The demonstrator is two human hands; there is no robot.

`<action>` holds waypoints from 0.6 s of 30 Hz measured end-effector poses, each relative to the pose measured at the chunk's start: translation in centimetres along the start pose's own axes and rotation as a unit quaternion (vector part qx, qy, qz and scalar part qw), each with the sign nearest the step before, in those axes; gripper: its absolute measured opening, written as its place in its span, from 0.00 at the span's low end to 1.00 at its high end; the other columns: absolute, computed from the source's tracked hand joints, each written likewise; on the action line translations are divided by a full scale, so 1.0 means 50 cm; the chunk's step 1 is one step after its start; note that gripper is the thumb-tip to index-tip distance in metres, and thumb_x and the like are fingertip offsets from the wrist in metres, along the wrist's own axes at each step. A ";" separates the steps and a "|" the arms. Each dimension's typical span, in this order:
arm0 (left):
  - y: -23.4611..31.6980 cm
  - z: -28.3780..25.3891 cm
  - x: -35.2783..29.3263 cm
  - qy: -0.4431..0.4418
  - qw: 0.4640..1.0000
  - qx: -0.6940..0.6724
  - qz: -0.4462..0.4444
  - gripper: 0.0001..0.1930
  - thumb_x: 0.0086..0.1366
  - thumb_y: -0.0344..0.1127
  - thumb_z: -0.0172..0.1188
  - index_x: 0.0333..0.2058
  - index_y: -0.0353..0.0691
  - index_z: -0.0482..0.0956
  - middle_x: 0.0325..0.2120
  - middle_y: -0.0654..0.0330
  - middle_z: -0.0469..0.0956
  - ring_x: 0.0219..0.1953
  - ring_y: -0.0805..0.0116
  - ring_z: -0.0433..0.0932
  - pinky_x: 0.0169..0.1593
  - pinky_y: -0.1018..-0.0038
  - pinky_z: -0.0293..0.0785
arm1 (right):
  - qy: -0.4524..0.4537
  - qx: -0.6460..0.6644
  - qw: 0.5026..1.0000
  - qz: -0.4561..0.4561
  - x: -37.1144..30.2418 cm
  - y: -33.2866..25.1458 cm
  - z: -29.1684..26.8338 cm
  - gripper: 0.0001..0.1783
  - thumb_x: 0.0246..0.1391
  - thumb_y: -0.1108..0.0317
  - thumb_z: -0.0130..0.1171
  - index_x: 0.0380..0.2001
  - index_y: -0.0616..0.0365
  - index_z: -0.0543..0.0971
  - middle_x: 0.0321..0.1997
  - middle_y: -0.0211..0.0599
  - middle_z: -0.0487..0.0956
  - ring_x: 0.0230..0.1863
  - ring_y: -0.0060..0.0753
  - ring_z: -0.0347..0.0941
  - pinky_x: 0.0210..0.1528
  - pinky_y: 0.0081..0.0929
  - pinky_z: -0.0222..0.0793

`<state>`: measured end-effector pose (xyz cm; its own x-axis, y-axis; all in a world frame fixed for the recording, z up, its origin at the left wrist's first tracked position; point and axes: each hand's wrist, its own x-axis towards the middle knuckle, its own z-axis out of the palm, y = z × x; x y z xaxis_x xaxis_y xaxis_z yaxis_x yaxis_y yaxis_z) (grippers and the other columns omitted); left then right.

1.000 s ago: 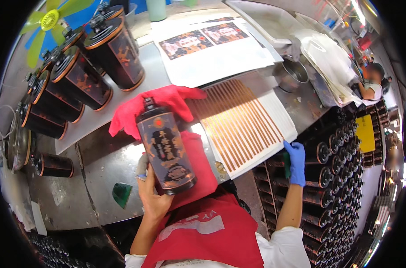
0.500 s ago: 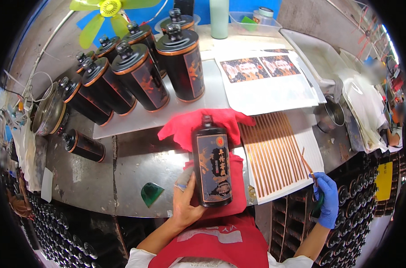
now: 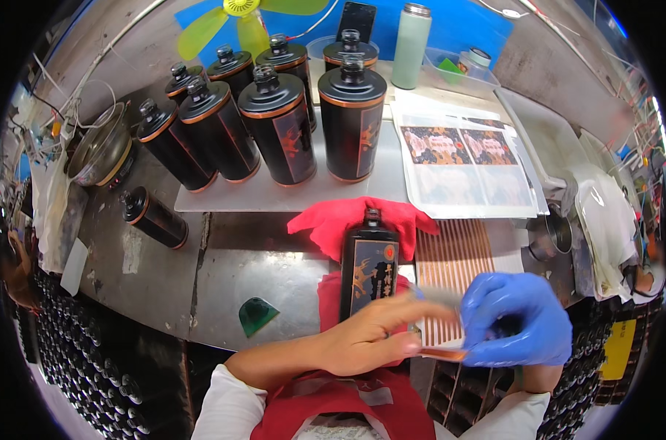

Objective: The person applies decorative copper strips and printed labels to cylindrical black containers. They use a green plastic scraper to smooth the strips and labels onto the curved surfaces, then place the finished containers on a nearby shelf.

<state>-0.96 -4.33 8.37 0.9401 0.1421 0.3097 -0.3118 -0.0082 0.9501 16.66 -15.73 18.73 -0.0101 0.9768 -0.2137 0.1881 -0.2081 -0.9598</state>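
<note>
Since half a second ago, the blue-gloved right hand (image 3: 515, 320) has come in from the right edge to meet the bare left hand (image 3: 370, 339), pinching a thin copper strip (image 3: 439, 354) between closed fingertips. Left fingers are extended, touching the strip. Just beyond, a black labelled bottle (image 3: 367, 269) lies on red cloth (image 3: 351, 220).

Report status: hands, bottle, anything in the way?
Left hand bare, resting on black labelled bottle. Right hand, blue-gloved, pinching thin copper-coloured strip. Red cloth under bottle; nothing blocking.

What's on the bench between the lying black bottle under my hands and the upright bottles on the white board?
In the head view, only the red cloth lies between the lying bottle and the upright bottles; beyond it, bare board edge.
</note>
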 end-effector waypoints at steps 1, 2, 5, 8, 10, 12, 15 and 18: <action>-0.007 0.001 0.004 -0.029 0.997 -0.068 -0.008 0.15 0.64 0.40 0.50 0.41 0.34 0.73 0.37 0.55 0.73 0.40 0.66 0.70 0.46 0.72 0.64 | 0.018 -0.008 0.999 -0.026 0.004 0.000 -0.013 0.08 0.31 0.77 0.68 0.20 0.61 0.79 0.23 0.31 0.72 0.25 0.21 0.66 0.26 0.18 0.56; -0.002 -0.006 -0.004 -0.005 0.999 -0.040 -0.034 0.13 0.63 0.39 0.51 0.39 0.34 0.73 0.35 0.57 0.73 0.38 0.68 0.70 0.44 0.73 0.64 | 0.035 -0.016 0.998 -0.051 0.009 0.001 -0.027 0.08 0.30 0.77 0.68 0.19 0.62 0.78 0.23 0.31 0.72 0.25 0.22 0.65 0.26 0.18 0.56; 0.008 -0.032 -0.053 0.109 0.979 -0.068 -0.157 0.06 0.61 0.32 0.56 0.33 0.36 0.76 0.29 0.62 0.73 0.33 0.75 0.70 0.38 0.78 0.65 | 0.138 -0.014 0.988 -0.074 0.007 0.067 -0.073 0.07 0.30 0.78 0.64 0.17 0.63 0.76 0.24 0.34 0.72 0.26 0.22 0.65 0.27 0.18 0.56; -0.008 -0.085 -0.079 0.186 0.964 0.095 -0.163 0.04 0.59 0.29 0.59 0.29 0.35 0.79 0.27 0.63 0.78 0.31 0.78 0.72 0.36 0.80 0.67 | 0.196 -0.008 0.980 -0.017 0.012 0.141 -0.108 0.05 0.35 0.77 0.62 0.18 0.62 0.75 0.28 0.33 0.72 0.26 0.19 0.64 0.27 0.17 0.58; -0.042 -0.105 -0.096 0.275 0.940 0.112 -0.170 0.03 0.57 0.27 0.61 0.29 0.34 0.80 0.27 0.62 0.79 0.31 0.78 0.73 0.36 0.81 0.67 | 0.222 0.020 0.974 0.029 0.022 0.179 -0.116 0.04 0.37 0.75 0.61 0.19 0.62 0.75 0.30 0.32 0.71 0.25 0.17 0.64 0.26 0.15 0.58; -0.069 -0.113 -0.096 0.366 0.916 0.034 -0.163 0.04 0.53 0.25 0.63 0.29 0.33 0.80 0.26 0.61 0.79 0.32 0.77 0.74 0.38 0.80 0.68 | 0.237 0.047 0.968 0.072 0.036 0.210 -0.121 0.04 0.39 0.75 0.60 0.20 0.62 0.75 0.31 0.30 0.71 0.24 0.14 0.63 0.24 0.13 0.57; -0.096 -0.116 -0.069 0.452 0.879 -0.088 -0.123 0.04 0.52 0.22 0.63 0.28 0.33 0.80 0.26 0.61 0.78 0.31 0.77 0.74 0.36 0.81 0.69 | 0.248 0.078 0.964 0.057 0.055 0.242 -0.126 0.04 0.41 0.74 0.60 0.20 0.61 0.75 0.29 0.29 0.71 0.20 0.11 0.61 0.20 0.11 0.55; -0.127 -0.118 -0.057 0.472 0.866 -0.151 -0.066 0.04 0.52 0.21 0.63 0.28 0.34 0.79 0.26 0.61 0.77 0.30 0.78 0.73 0.35 0.82 0.68 | 0.258 0.090 0.960 0.068 0.073 0.263 -0.136 0.04 0.42 0.74 0.59 0.20 0.61 0.75 0.28 0.29 0.70 0.18 0.11 0.61 0.18 0.11 0.53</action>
<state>-2.48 1.18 1.26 0.4825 0.8697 -0.1044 -0.3661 0.3085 0.8780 25.78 -14.57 6.58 0.4991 0.8252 -0.2645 -0.0191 -0.2946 -0.9554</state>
